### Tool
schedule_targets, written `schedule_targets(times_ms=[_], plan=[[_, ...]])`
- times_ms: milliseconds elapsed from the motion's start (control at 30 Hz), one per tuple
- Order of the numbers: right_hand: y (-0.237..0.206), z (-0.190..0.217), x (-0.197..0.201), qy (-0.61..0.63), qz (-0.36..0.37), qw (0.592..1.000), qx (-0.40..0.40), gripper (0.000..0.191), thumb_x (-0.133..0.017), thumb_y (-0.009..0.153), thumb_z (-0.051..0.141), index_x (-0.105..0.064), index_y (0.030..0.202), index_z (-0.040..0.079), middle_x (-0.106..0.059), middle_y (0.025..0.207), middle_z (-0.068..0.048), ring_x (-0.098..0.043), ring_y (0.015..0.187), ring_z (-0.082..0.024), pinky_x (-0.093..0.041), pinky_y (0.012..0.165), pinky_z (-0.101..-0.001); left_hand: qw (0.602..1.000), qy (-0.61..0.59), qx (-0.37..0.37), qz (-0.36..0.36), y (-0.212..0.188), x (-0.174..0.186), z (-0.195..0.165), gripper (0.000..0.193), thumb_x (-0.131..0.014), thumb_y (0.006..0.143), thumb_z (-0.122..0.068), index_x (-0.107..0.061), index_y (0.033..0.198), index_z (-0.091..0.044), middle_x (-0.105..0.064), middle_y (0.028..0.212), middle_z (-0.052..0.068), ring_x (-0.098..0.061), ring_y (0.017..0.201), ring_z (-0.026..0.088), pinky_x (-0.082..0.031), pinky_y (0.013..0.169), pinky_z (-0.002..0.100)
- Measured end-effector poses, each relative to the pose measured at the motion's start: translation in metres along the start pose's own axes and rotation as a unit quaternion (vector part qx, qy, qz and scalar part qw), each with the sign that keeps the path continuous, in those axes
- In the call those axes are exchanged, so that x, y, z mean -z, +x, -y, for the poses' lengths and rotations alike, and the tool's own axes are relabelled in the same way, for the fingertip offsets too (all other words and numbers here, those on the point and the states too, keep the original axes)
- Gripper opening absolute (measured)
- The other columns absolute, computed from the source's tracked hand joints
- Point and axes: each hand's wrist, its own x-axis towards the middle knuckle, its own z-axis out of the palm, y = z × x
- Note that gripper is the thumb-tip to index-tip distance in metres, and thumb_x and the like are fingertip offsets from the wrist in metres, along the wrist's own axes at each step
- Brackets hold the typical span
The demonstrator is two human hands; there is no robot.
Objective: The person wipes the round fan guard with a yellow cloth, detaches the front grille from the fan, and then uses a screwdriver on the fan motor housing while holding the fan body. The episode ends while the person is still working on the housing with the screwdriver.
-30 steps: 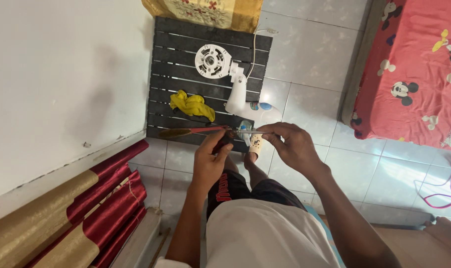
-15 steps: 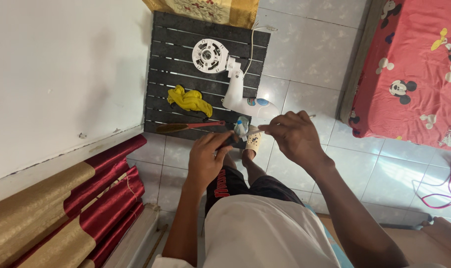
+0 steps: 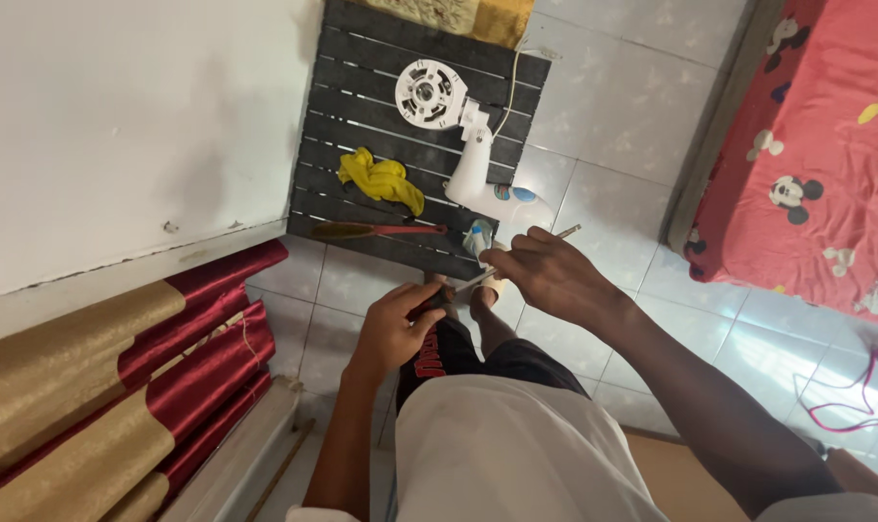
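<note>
My left hand (image 3: 398, 324) is closed around a dark handle (image 3: 435, 300) just above my knee. My right hand (image 3: 545, 275) pinches a thin metal rod (image 3: 570, 231) that runs back toward the handle; its tip sticks out past my fingers. Both hands hover in front of a dark slatted wooden table (image 3: 361, 106). On the table lie a white fan motor on its stand (image 3: 429, 92), a crumpled yellow cloth (image 3: 381, 180), a red-handled tool (image 3: 381, 230) and a small blue-and-white object (image 3: 477, 235) at the near edge.
A white wall (image 3: 120, 116) fills the left, with a red and gold curtain (image 3: 100, 387) below it. A bed with a red cartoon-print sheet (image 3: 806, 164) stands on the right. The floor has pale tiles (image 3: 613, 116). A pink cord (image 3: 845, 406) lies at lower right.
Both hands have drawn back from the table's near edge toward my lap. The left hand has dropped lower with the dark handle. The red-handled tool stays on the table.
</note>
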Motion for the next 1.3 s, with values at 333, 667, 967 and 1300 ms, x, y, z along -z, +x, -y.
schedule_targets(times_ms=[333, 667, 967, 1300], plan=[[0.013, 0.010, 0.002, -0.062, -0.036, 0.997, 0.012, 0.057, -0.061, 0.077, 0.006, -0.057, 0.133, 0.013, -0.070, 0.099, -0.003, -0.066, 0.099, -0.025, -0.051, 0.090, -0.0479, 0.999, -0.010, 0.027, -0.018, 0.007, -0.025, -0.004, 0.038, -0.078, 0.088, -0.009, -0.069, 0.125, -0.007, -0.073, 0.102, 0.011, -0.072, 0.085, 0.023, -0.058, 0.075, 0.032], [0.015, 0.013, 0.011, -0.072, 0.033, 0.997, 0.003, 0.085, -0.061, 0.073, 0.000, -0.045, 0.156, 0.016, -0.076, 0.124, -0.003, -0.069, 0.103, -0.025, -0.048, 0.102, -0.0341, 0.998, -0.042, -0.042, -0.027, 0.004, -0.029, 0.016, 0.040, -0.077, 0.090, -0.009, -0.065, 0.128, -0.004, -0.073, 0.113, 0.012, -0.072, 0.098, 0.023, -0.058, 0.083, 0.034], [0.056, 0.005, -0.009, 0.001, 0.066, 0.998, 0.010, 0.077, -0.069, 0.077, -0.002, -0.047, 0.149, 0.015, -0.076, 0.091, -0.002, -0.073, 0.089, -0.021, -0.047, 0.107, -0.0497, 0.988, -0.141, 0.058, 0.037, 0.028, -0.006, 0.034, 0.041, -0.072, 0.094, -0.015, -0.066, 0.134, -0.013, -0.074, 0.113, 0.008, -0.072, 0.087, 0.018, -0.059, 0.076, 0.031], [0.118, -0.035, -0.020, 0.231, 0.052, 0.959, -0.154, 0.038, -0.078, 0.085, 0.022, -0.072, 0.119, 0.009, -0.078, 0.095, -0.006, -0.071, 0.091, -0.022, -0.055, 0.085, -0.0367, 0.985, -0.150, -0.076, -0.025, 0.072, 0.015, 0.071, 0.034, -0.070, 0.100, -0.011, -0.065, 0.133, -0.005, -0.072, 0.113, 0.008, -0.069, 0.093, 0.015, -0.056, 0.078, 0.028]])
